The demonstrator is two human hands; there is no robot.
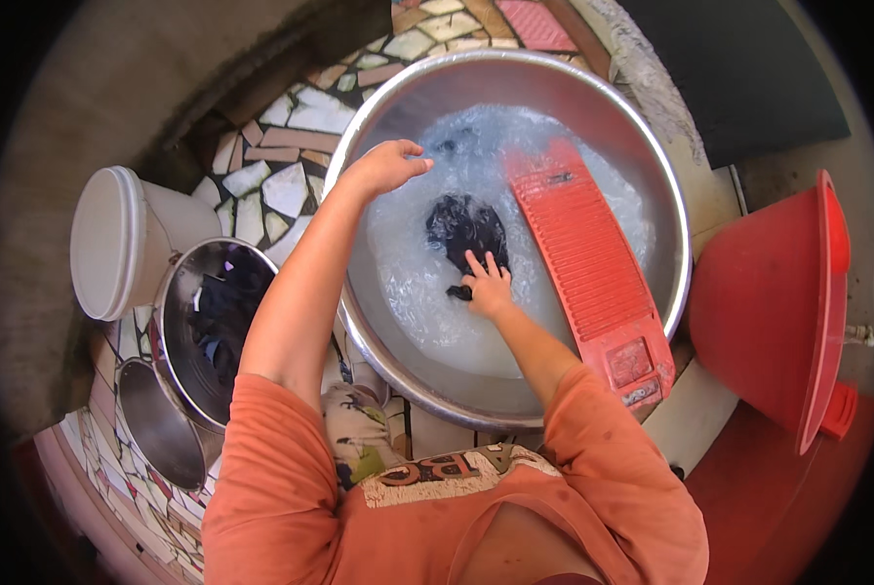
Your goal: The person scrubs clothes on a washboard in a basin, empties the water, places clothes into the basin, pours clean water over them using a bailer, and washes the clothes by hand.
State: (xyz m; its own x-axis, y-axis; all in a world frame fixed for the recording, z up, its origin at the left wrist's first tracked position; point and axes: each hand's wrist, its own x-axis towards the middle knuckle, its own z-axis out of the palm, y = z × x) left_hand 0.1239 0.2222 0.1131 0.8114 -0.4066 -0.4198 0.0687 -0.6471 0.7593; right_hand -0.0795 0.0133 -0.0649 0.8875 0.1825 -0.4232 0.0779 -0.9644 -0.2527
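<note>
Smooth, bright metal with a glossy rim forms the basin [437, 90], while the washboard [588, 258] is red plastic, ridged across its face and scuffed near its lower end. The soaked cloth [464, 229] has a wet sheen, though its weave is too blurred to judge. The bucket [103, 244] is smooth, pale plastic, the tub [759, 302] red plastic, and the shirt [271, 468] matt fabric.

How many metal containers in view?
3: the big basin at centre, the first pot at left with dark cloth inside, and the second pot just below that in the picture. Others may be hidden.
</note>
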